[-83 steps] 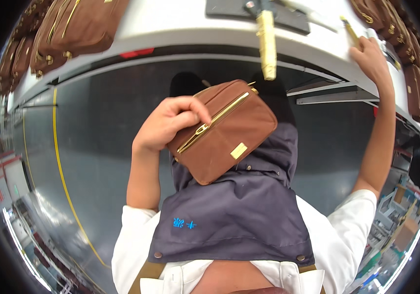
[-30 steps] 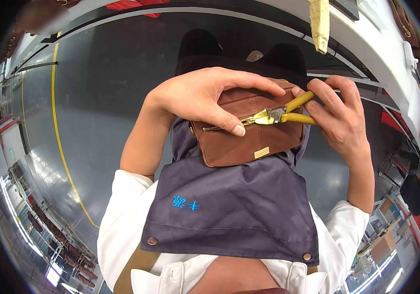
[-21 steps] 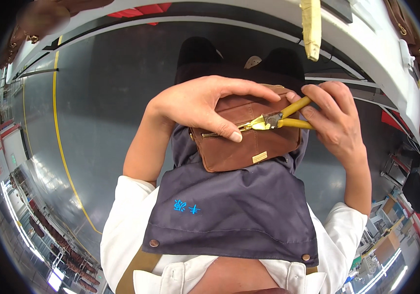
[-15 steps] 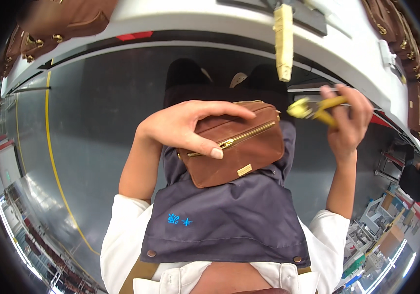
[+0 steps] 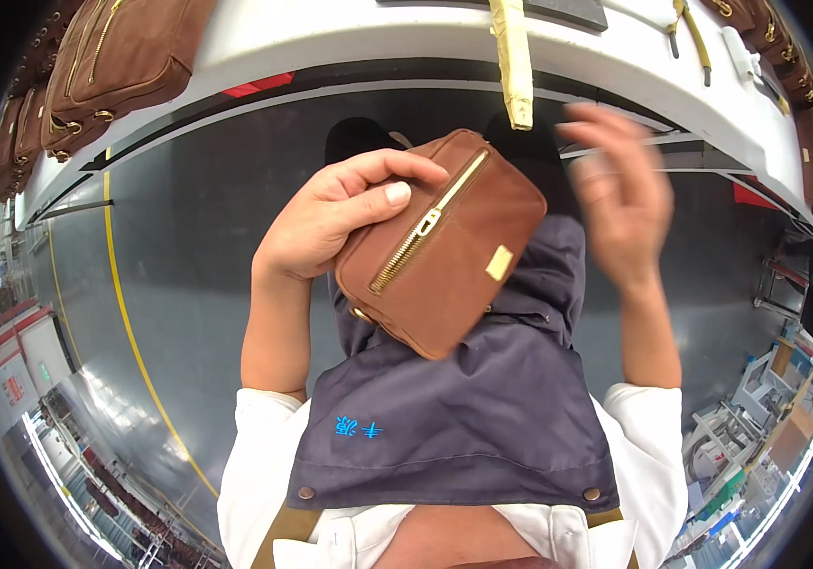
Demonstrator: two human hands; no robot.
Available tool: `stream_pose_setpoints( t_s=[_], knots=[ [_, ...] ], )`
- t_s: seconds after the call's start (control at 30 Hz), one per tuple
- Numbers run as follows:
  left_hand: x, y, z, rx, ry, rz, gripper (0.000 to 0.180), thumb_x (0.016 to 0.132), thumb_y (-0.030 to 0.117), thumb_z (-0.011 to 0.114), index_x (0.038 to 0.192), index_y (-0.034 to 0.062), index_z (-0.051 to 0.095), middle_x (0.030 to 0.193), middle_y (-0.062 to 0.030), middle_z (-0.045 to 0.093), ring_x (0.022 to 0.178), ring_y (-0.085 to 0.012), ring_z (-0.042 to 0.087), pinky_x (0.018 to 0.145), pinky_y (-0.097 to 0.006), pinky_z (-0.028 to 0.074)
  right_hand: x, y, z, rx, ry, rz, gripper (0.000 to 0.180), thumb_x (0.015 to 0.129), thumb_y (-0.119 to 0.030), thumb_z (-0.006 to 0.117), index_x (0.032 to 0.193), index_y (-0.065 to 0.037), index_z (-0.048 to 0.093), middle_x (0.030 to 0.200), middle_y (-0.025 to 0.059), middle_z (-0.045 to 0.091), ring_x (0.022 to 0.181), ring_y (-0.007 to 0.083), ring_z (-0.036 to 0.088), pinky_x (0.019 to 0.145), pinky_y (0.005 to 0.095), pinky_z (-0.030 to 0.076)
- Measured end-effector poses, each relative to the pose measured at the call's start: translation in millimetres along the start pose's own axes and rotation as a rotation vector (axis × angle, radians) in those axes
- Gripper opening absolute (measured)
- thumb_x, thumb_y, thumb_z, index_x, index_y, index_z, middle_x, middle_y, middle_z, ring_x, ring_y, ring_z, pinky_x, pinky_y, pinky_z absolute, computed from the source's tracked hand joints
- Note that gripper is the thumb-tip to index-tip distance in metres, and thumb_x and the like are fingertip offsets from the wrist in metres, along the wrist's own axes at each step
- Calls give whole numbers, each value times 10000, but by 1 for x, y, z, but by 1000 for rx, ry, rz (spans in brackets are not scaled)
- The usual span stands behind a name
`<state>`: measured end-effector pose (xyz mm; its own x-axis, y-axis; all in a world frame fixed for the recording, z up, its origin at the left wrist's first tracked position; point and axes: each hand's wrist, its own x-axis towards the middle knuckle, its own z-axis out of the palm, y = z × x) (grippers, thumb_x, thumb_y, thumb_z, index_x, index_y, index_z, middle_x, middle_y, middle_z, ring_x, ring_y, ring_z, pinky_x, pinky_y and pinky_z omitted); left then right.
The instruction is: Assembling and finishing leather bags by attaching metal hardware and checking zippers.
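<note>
Brown pouch (image 5: 444, 248) with a gold zipper sits pinched in the left hand (image 5: 331, 216); the blurry right hand (image 5: 620, 194) is spread wide, holding nothing.

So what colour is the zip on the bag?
Gold, running across the brown bag in the left hand; seen in the head view.

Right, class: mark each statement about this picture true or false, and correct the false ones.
1. The left hand holds a brown zipped pouch. True.
2. The pouch's zip is silver. False: the zip is gold-coloured.
3. The right hand grips yellow-handled pliers. False: it is blurred, open and holds nothing; a yellow-handled tool lies on the white table.
4. More brown bags lie on the table. True.
5. The person wears a red apron. False: the apron is dark blue-grey.
</note>
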<state>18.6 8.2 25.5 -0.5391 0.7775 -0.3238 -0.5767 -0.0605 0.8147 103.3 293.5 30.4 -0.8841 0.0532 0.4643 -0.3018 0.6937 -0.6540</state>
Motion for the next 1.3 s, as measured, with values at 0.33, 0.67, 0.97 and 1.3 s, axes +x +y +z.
stream_pose_setpoints(
  t_s=[0.33,0.67,0.97,1.3],
  knots=[
    [2,2,-2,-22,125,24,447,1068,320,463,1375,3,531,1190,-116,662,1092,-160,633,954,-306,511,-40,-11,80,986,-457,891,405,1062,-230,478,1411,-33,528,1365,100,580,1243,172,546,1058,313,431],
    [1,-7,1,80,130,4,492,924,65,629,1395,-3,505,1371,-87,551,1230,-173,556,1058,-317,450,-38,-14,75,270,-208,352,363,937,-146,608,1289,-61,626,1320,119,578,1244,281,517,1049,369,424],
    [2,-8,9,177,112,58,529,912,36,606,1420,-21,471,1349,-138,574,1248,-187,555,1072,-329,437,-28,-35,74,168,-177,211,214,840,-68,690,1054,-63,683,1013,55,584,973,246,518,862,357,455],
    [0,-7,4,217,116,-12,408,972,80,581,1366,-11,529,1276,-98,612,1149,-144,585,1009,-306,478,-21,-20,76,390,-6,188,165,800,0,658,907,-93,743,1067,57,661,1012,228,583,899,334,466]
  ],
)
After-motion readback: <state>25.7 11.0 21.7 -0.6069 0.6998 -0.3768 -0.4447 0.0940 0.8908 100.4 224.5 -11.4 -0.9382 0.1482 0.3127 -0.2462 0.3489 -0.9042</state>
